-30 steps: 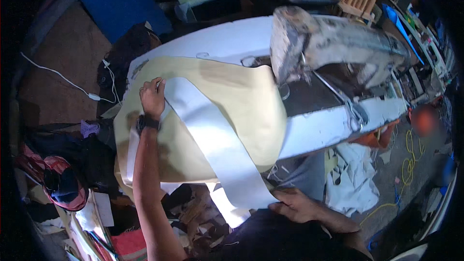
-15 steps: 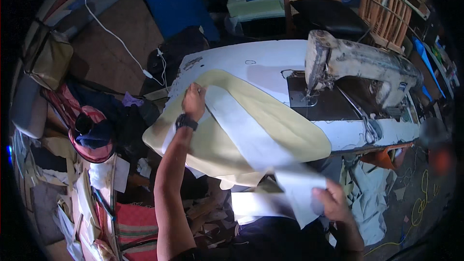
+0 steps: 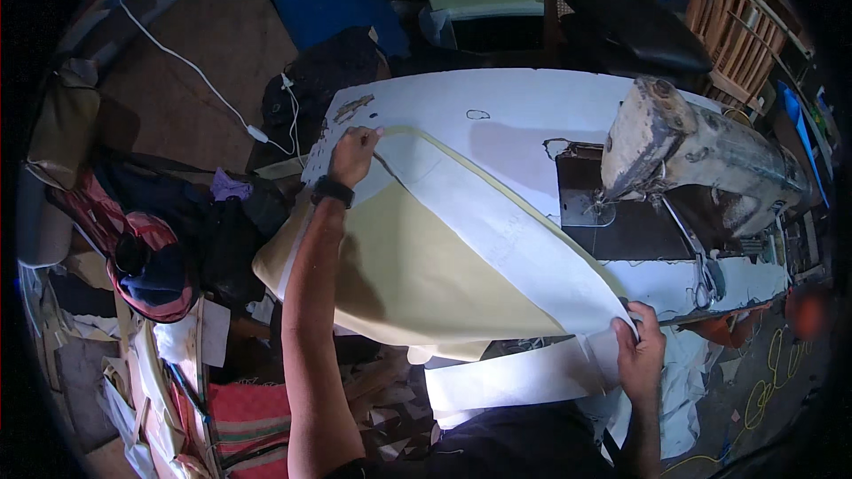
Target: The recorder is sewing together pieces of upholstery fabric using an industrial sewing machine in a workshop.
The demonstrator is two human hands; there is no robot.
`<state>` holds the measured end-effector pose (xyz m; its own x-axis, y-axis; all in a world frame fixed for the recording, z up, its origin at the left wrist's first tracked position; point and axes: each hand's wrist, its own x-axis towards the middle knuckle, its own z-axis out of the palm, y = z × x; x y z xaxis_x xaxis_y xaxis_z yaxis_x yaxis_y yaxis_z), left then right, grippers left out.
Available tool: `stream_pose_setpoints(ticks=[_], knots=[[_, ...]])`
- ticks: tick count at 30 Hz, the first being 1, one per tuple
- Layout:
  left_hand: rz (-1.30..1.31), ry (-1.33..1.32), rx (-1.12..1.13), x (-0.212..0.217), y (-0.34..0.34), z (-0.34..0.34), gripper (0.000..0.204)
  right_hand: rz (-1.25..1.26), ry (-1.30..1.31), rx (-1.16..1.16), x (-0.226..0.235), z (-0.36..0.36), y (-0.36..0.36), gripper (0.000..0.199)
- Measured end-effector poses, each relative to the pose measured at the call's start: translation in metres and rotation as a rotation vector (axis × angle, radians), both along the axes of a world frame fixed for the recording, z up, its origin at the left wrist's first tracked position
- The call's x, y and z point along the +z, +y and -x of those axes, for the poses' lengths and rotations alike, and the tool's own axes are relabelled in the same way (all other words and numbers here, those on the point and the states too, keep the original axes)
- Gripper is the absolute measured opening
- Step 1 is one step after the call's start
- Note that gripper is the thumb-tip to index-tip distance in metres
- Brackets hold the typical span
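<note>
A pale yellow sheet of material (image 3: 417, 279) with rounded corners lies on the white sewing table and hangs over its front edge. Along its far right edge stretches a long white strip (image 3: 506, 235), leaving a thin yellow border. My left hand (image 3: 353, 155) pinches the strip's far end at the sheet's upper corner. At the near right corner my right hand (image 3: 641, 348) is closed on the strip, thumb on top. Beyond that hand the strip's loose length (image 3: 515, 381) turns back leftward over my lap.
On the table's right stands a worn sewing machine (image 3: 701, 160), with metal scissors (image 3: 701, 275) beside it. The tabletop (image 3: 497, 89) has chipped edges. A bag (image 3: 146, 257) and a white cable (image 3: 177, 62) lie left. Scraps (image 3: 683, 390) and a yellow cord (image 3: 772, 381) are at lower right.
My right hand has moved up and right, drawing the strip out along the sheet's edge. My left hand has shifted slightly with the strip's end toward the sheet's upper corner.
</note>
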<state>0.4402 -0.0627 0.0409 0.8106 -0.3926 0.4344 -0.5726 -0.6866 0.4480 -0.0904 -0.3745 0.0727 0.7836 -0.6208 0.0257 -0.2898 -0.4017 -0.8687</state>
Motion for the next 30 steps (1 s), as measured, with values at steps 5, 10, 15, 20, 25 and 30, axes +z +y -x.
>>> stream_pose_setpoints(ticks=[5,10,15,20,25,30], knots=[[0.021,0.039,-0.076,0.001,0.011,0.010,0.040,0.076,-0.031,0.035,-0.002,-0.004,-0.011,0.026],[-0.109,0.102,0.125,0.020,0.005,0.033,0.047,0.086,0.018,0.014,-0.006,-0.005,-0.014,0.019],[0.044,0.020,0.016,0.010,0.017,0.035,0.044,0.128,0.006,0.044,0.010,-0.010,-0.007,0.016],[0.447,0.005,-0.240,-0.008,0.012,0.013,0.038,0.071,0.007,0.047,0.010,-0.013,-0.007,0.014],[0.037,-0.023,0.182,0.002,-0.002,0.008,0.035,0.218,0.172,0.072,0.023,-0.019,-0.004,0.012],[0.179,-0.093,0.136,-0.017,-0.012,0.000,0.034,0.385,0.178,0.015,0.015,-0.022,-0.009,0.016]])
